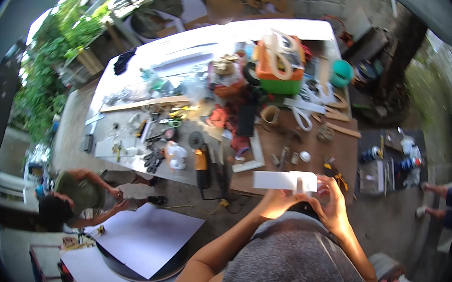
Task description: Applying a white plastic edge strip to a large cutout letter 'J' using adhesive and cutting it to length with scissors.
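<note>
In front of my body, at the near edge of the table, I hold up a white rectangular strip [268, 180], perhaps foam board or card. My left hand [280, 203] is closed on its lower edge, with the fingers partly behind it. At the strip's right end my right hand [334, 203] is curled around it, thumb and fingers gripping. The fingers' exact hold there is partly hidden and bright with sunlight. Just beyond the strip, a small white round cap [305, 156] and black-and-yellow pliers-like tools [338, 175] lie on the brown board [314, 136].
The table [178, 174] carries an orange-and-green bin [278, 72], an angle grinder [201, 163], white cut-out shapes and many small tools. A co-worker [79, 197] sits at the left by a large white sheet [147, 237]. A teal bowl [342, 73] stands at the far right corner.
</note>
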Motion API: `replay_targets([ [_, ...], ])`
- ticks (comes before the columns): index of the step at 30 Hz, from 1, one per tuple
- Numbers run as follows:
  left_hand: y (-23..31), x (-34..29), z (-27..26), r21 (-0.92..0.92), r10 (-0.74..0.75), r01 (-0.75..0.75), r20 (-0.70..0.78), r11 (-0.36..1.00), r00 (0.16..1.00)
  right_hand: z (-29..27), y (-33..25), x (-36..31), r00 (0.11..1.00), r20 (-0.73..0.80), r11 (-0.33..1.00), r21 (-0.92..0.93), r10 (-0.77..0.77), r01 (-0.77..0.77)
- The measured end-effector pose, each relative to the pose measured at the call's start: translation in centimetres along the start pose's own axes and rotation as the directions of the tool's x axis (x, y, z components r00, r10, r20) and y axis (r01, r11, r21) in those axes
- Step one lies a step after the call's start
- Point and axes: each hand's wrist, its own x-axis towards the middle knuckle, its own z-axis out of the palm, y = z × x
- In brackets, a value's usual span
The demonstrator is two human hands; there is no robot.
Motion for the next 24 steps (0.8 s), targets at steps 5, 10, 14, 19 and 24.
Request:
replay_targets([
  [5,1.0,-1.1,-1.1,-0.131,-0.091,0.088,-0.018,0.987,0.996,1.6,-0.9,0.1,0.998,0.055,0.999,0.047,0.007,-0.01],
  [10,0.4,-2.5,-2.8,-0.115,-0.054,0.045,-0.08,0.992,0.995,3.2,-1.7,0.4,0.995,0.055,0.992,0.091,0.079,-0.084],
  [14,0.3,-2.2,-4.8,0.11,-0.085,0.099,-0.122,0.989,0.989,3.6,-0.4,0.4,0.991,0.033,0.991,-0.041,0.127,-0.126],
  [19,1.7,-2.8,-6.2,0.186,-0.08,0.14,-0.301,0.972,0.95,0.3,2.7,1.2,0.992,-0.034,0.972,-0.198,0.118,-0.122],
  [24,0.1,-1.7,-5.8,0.152,-0.006,0.053,-0.296,0.987,0.955,-6.2,11.2,0.0,0.907,-0.35,0.938,-0.166,0.234,-0.306],
])
